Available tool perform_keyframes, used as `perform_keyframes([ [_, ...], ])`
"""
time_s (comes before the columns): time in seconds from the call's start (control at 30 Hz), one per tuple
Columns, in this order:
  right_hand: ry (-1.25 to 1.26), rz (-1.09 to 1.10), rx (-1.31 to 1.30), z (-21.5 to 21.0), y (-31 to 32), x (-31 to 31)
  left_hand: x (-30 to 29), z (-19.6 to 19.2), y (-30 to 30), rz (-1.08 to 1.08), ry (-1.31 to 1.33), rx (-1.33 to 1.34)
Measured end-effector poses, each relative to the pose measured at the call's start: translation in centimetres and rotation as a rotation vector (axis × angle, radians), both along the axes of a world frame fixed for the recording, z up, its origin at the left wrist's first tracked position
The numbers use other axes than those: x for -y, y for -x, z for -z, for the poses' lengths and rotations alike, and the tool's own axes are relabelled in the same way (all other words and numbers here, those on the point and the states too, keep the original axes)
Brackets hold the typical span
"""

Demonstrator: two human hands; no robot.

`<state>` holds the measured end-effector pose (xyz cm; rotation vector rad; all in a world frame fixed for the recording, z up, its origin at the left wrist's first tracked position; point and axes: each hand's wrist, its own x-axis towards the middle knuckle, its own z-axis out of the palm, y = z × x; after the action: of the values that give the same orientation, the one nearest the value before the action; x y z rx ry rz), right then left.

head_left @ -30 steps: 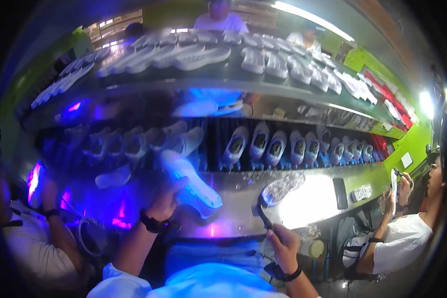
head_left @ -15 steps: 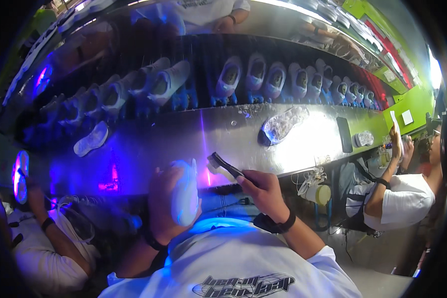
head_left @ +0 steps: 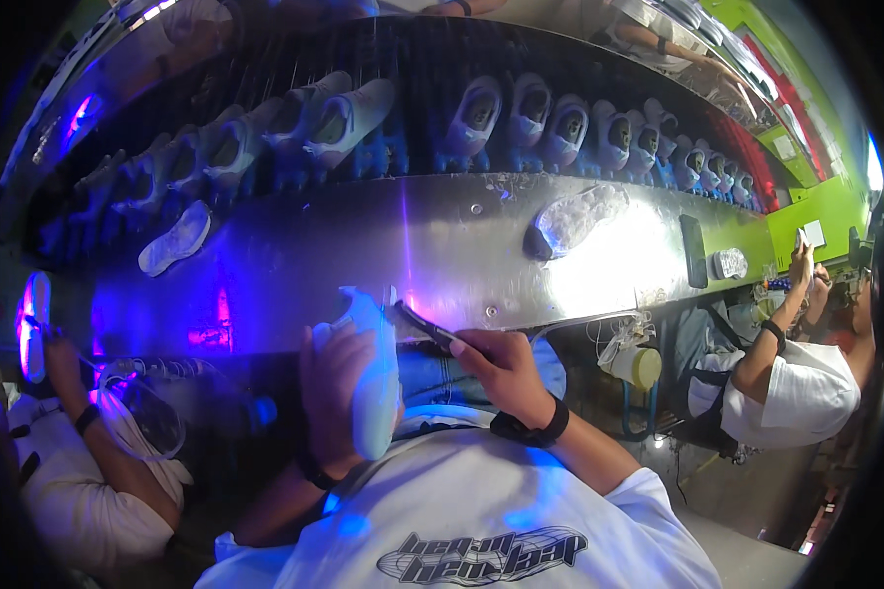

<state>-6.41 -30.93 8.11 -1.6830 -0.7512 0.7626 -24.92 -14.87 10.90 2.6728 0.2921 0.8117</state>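
My left hand (head_left: pixel 332 402) is wrapped around a pale shoe (head_left: pixel 375 398), held on end in front of my shirt and lit bluish white. A thin tongue-like edge stands up at its top. In my right hand (head_left: pixel 509 371) is a dark-handled brush (head_left: pixel 427 326), gripped between thumb and fingers. Its head lies close beside the shoe's upper right edge; I cannot tell whether they touch. The bristles are mostly hidden from this angle.
Beyond the metal table (head_left: pixel 304 245), pale shoes (head_left: pixel 479 116) stand in a row on a dark conveyor. A loose sole (head_left: pixel 175 239) and a plastic-wrapped piece (head_left: pixel 581 218) lie on the table. Co-workers sit left and right; the left one's hand (head_left: pixel 67 363) holds a glowing sole (head_left: pixel 34 324).
The brush has come leftward, nearer the shoe, and its bristles have turned out of sight. The shoe's top has tipped slightly. The conveyor row sits higher in view.
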Motion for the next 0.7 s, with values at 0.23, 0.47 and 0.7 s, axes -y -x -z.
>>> perform_keyframes([
  [0.23,-0.027,-0.027,0.194,-0.5,-0.1,0.5,0.1,0.2,0.0,-0.016,-0.022,0.014],
  [0.47,0.029,-0.060,0.259,-2.1,-0.1,0.4,0.0,0.3,0.4,-0.015,-0.023,0.034],
  [0.7,0.007,-0.189,-0.087,-4.1,1.0,3.2,-0.1,0.6,1.0,-0.056,-0.021,-0.016],
])
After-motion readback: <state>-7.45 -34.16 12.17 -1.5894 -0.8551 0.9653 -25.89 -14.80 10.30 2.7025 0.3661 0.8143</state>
